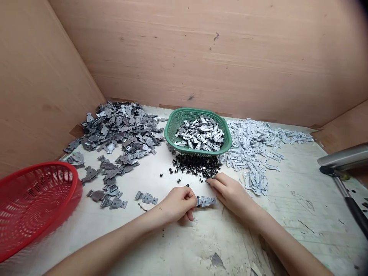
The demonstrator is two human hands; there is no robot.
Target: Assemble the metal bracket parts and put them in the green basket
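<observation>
My left hand [184, 201] is closed, its thumb and fingers pinching one end of a grey stamped metal plate [206, 201]. The plate juts out to the right, held low above the table. My right hand [230, 189] reaches the near edge of a heap of small black pin-like parts [198, 165]. Its thumb and forefinger pinch together on what looks like one black part [207, 180], mostly covered by the fingertips. Beyond the heap, a green basket [169, 142] holds many white and grey metal pieces. Left of my left hand lies another grey plate [146, 197].
A big pile of grey metal plates [123, 130] spreads at the back left. White metal strips [253, 142] lie heaped at the back right. A red basket [75, 180] stands at the left edge, and a metal tool with a black handle [356, 214] at the right. Wooden panels [201, 57] enclose the table.
</observation>
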